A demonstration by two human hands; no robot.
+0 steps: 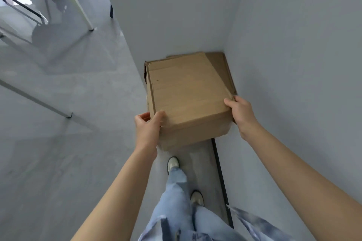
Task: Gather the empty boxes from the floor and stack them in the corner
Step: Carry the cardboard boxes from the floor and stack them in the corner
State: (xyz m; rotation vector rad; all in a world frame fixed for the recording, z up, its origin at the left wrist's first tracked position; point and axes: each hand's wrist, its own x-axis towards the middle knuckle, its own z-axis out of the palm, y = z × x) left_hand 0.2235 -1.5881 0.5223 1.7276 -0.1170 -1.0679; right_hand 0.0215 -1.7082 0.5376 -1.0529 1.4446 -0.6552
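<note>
The left hand (147, 125) grips the near left corner of the cardboard box (188, 96), thumb on top. The right hand (240, 111) holds the right edge, at about 3 o'clock, fingers curled round it. The box is over another box (223, 66) in the corner, at 12 o'clock. This looks like the stacking step. Next, lower it flat and let go.

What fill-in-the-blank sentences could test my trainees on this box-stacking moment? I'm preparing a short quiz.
1. The cardboard box is held by ____ hands.
2. The left hand grips the box's near-left ____.
3. Under the held box, another box sits in the ____ where two walls meet.
4. The floor is coloured ____.

Missing words: both; corner; corner; grey
</note>
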